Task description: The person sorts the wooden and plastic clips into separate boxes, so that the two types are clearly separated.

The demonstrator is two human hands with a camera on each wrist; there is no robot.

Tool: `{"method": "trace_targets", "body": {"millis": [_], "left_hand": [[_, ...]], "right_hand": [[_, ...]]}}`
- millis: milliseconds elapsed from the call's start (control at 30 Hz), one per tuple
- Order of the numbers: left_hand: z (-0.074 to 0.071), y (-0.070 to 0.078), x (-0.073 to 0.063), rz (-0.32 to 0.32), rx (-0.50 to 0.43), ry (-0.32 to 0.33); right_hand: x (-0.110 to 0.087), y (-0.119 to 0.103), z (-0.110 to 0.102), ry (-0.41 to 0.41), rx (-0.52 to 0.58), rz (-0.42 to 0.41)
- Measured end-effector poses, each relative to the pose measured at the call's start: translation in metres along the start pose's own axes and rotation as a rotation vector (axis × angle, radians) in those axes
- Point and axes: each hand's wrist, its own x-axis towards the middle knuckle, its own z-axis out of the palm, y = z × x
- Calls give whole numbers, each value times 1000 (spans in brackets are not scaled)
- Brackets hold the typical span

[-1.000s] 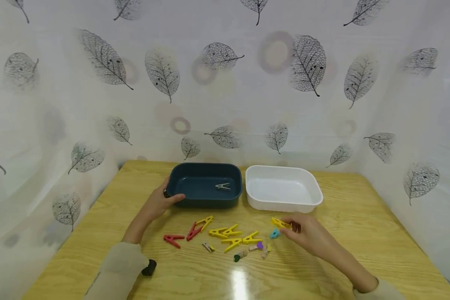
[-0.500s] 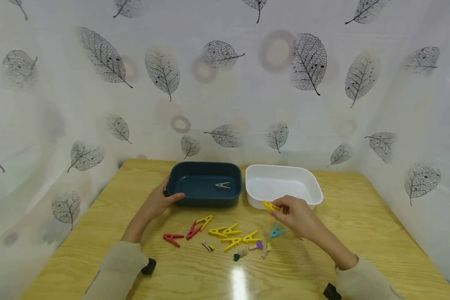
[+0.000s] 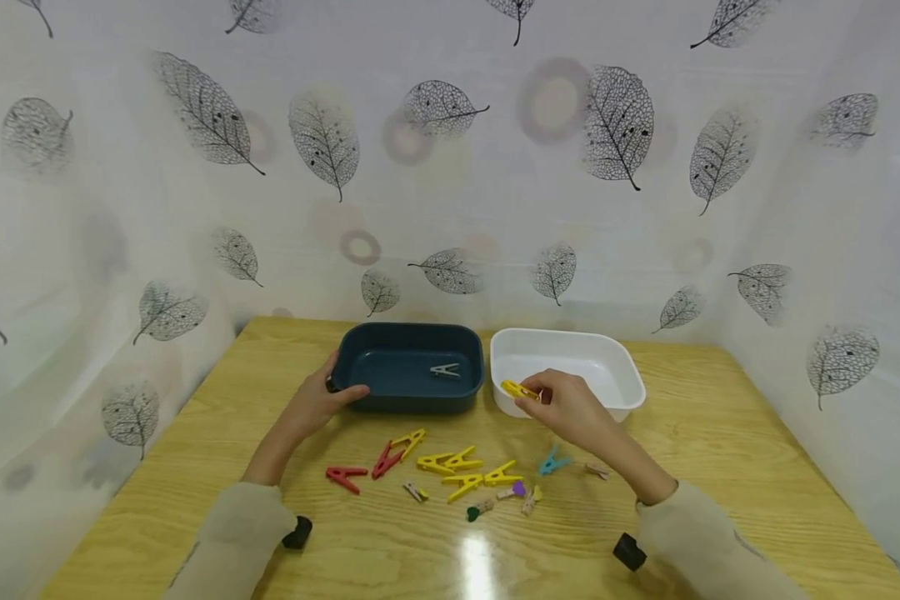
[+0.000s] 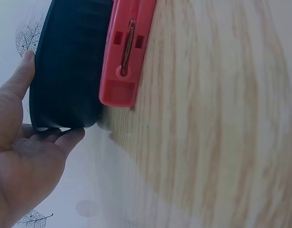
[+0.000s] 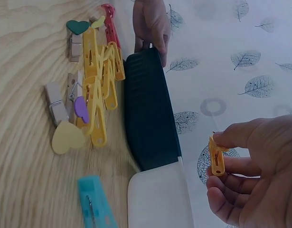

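My right hand (image 3: 570,405) pinches a yellow clothespin (image 3: 519,390) between thumb and fingers, over the near left corner of the white bin (image 3: 630,392). In the right wrist view the yellow clothespin (image 5: 217,159) points out past the fingertips. My left hand (image 3: 317,406) grips the left end of the dark blue bin (image 3: 412,406), thumb over the rim and fingers against the outside wall. One grey clothespin (image 3: 445,370) lies inside that bin. In the left wrist view a red clothespin (image 4: 124,57) shows close up beside the bin wall.
In front of the bins lie red clothespins (image 3: 345,477), several yellow clothespins (image 3: 465,483), a light blue clothespin (image 3: 552,462) and small wooden pegs, some with hearts (image 3: 519,488). A leaf-printed curtain (image 3: 450,208) stands behind the wooden table (image 3: 390,550).
My right hand has lifted the yellow clothespin from beside the light blue one and carried it left and away, up to the white bin. The left hand has stayed on the dark blue bin.
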Motion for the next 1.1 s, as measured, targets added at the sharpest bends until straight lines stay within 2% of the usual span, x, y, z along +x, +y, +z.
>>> {"method": "trace_targets", "body": {"millis": [567, 1100], "left_hand": [[1, 2, -1, -3, -15, -6], [2, -1, 1, 2, 19, 20]], "right_hand": [[40, -12, 18, 9, 21, 6], [85, -33, 52, -50, 53, -4]]}}
